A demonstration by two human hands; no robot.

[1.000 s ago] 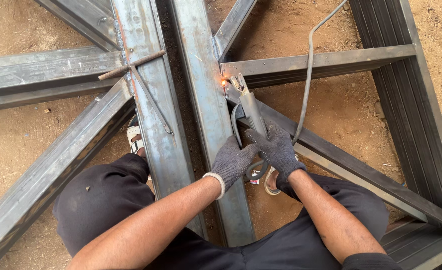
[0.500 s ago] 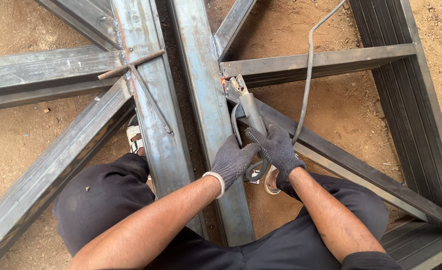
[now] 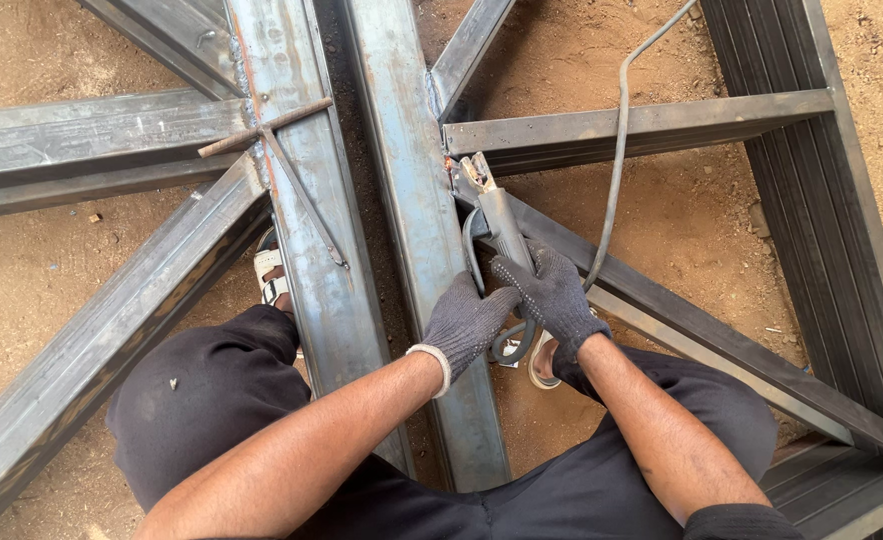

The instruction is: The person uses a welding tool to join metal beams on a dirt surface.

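Electrode holder (image 3: 494,215) sits at the beam joint (image 3: 449,165), tip on the seam. Right hand (image 3: 554,292) clamps its handle; left hand (image 3: 467,322) braces alongside. Rigid, light; cable (image 3: 617,150) drags, so hold mid-handle.

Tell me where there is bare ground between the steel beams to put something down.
Bare brown dirt lies open right of the grey cable, between the horizontal steel beam and the diagonal steel beam. Another dirt patch lies at left. It is crowded where both gloved hands, left hand and right hand, grip the metal electrode holder.
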